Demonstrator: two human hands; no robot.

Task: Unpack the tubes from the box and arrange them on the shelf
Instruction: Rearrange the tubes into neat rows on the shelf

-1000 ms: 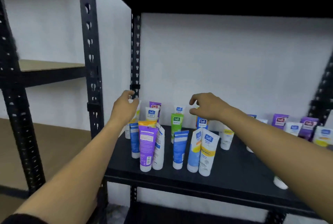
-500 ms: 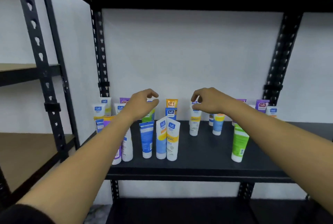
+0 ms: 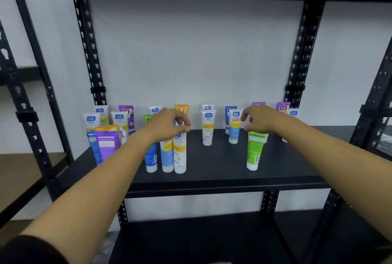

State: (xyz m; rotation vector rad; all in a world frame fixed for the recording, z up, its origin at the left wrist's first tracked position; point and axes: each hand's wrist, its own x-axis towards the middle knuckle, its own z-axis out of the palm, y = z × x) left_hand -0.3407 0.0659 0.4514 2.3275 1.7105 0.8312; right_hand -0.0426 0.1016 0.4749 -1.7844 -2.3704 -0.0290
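Both hands hover loosely curled, holding nothing: left hand [image 3: 169, 124] and right hand [image 3: 257, 119] above upright plastic cosmetic tubes [image 3: 179, 153] on the black metal shelf [image 3: 212, 181]. Many stand arranged; no box shows.

This looks like a stockroom or shop storage area. A black boltless steel shelf [image 3: 222, 181] with perforated uprights [image 3: 297, 55] stands against a bare white wall [image 3: 191, 51], carrying upright branded cosmetic tubes [image 3: 207, 128] in rows.
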